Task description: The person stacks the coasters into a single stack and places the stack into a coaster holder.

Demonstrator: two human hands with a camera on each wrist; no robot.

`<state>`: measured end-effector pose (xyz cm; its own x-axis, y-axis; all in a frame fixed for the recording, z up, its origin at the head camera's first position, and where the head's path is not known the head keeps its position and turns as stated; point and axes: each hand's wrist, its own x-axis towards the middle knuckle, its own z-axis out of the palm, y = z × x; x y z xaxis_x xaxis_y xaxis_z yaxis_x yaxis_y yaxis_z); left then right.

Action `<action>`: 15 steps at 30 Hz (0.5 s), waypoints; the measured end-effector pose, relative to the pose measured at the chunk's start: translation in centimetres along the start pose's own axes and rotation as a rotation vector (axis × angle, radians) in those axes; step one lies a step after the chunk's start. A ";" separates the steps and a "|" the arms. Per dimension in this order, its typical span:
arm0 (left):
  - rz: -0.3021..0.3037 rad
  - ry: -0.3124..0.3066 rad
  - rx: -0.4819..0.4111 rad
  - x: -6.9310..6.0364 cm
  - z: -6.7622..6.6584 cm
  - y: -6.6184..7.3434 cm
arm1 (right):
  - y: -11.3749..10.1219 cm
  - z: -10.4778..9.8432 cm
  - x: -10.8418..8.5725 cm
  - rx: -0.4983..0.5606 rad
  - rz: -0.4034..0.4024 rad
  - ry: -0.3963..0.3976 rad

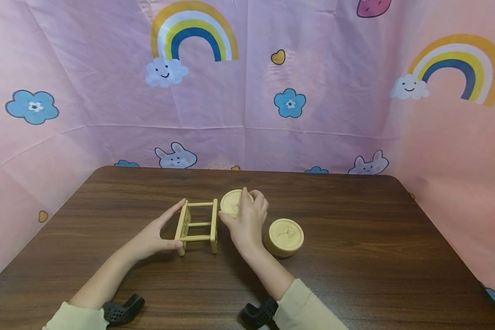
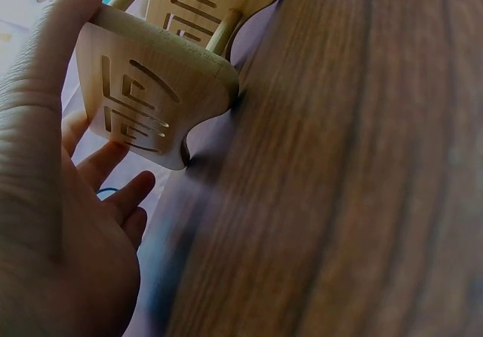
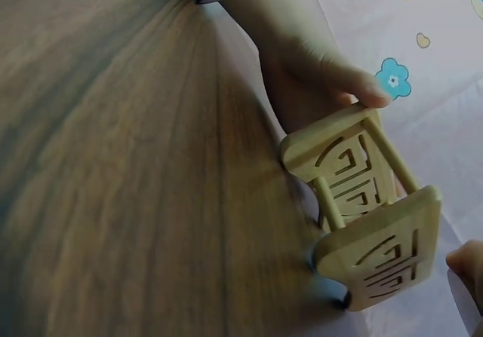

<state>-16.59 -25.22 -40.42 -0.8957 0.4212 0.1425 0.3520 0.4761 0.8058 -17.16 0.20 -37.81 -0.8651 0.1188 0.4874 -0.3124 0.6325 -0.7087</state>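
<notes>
A light wooden rack (image 1: 199, 225) with cut-out side panels joined by rods stands on the table. My left hand (image 1: 150, 238) grips its left panel, thumb at the near end and fingertips at the far end. In the left wrist view, the rack's panel (image 2: 143, 96) lies beside the thumb of the left hand (image 2: 83, 216). Just right of the rack, my right hand (image 1: 247, 222) holds a round wooden coaster (image 1: 230, 201) by its edge; whether it is raised cannot be told. The right wrist view shows the rack (image 3: 385, 261) and a bit of the right hand (image 3: 469, 268).
A stack of round wooden coasters (image 1: 285, 235), the top one engraved with a leaf, stands to the right of my right hand. The brown table (image 1: 354, 275) ends at a patterned pink cloth (image 1: 334, 137) behind. Black bands are on both wrists.
</notes>
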 end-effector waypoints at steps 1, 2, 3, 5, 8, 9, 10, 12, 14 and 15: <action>-0.001 0.001 0.001 0.0 0.0 0.0 | -0.1 -0.2 0.0 -0.001 -0.004 -0.004; -0.003 0.002 0.002 0.0 0.0 0.0 | -0.1 -0.4 0.1 -0.004 -0.008 -0.008; -0.005 0.002 0.001 0.0 0.0 0.0 | -0.2 -0.6 0.1 -0.006 -0.012 -0.013; -0.008 0.002 -0.002 -0.1 0.0 0.1 | -0.3 -1.1 0.1 0.000 -0.019 -0.026; -0.007 0.000 -0.001 0.0 0.0 0.1 | -0.5 -1.9 0.1 0.010 -0.036 -0.044; -0.007 0.000 0.001 0.0 0.0 0.2 | -0.6 -2.2 0.1 0.015 -0.044 -0.047; -0.008 0.001 0.003 0.0 0.0 0.2 | -0.6 -2.5 0.2 0.023 -0.052 -0.048; -0.005 0.000 0.003 0.0 0.0 0.2 | -0.6 -3.1 0.2 0.038 -0.068 -0.047; -0.008 -0.002 0.003 0.0 0.1 0.3 | -0.6 -3.6 0.2 0.060 -0.076 -0.051; -0.006 -0.003 0.004 -0.1 0.1 0.2 | -0.6 -3.8 0.1 0.070 -0.075 -0.057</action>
<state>-16.44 -25.08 -40.26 -0.8971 0.4203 0.1362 0.3477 0.4816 0.8045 -15.62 2.80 -35.40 -0.8588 0.0282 0.5116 -0.4018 0.5825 -0.7066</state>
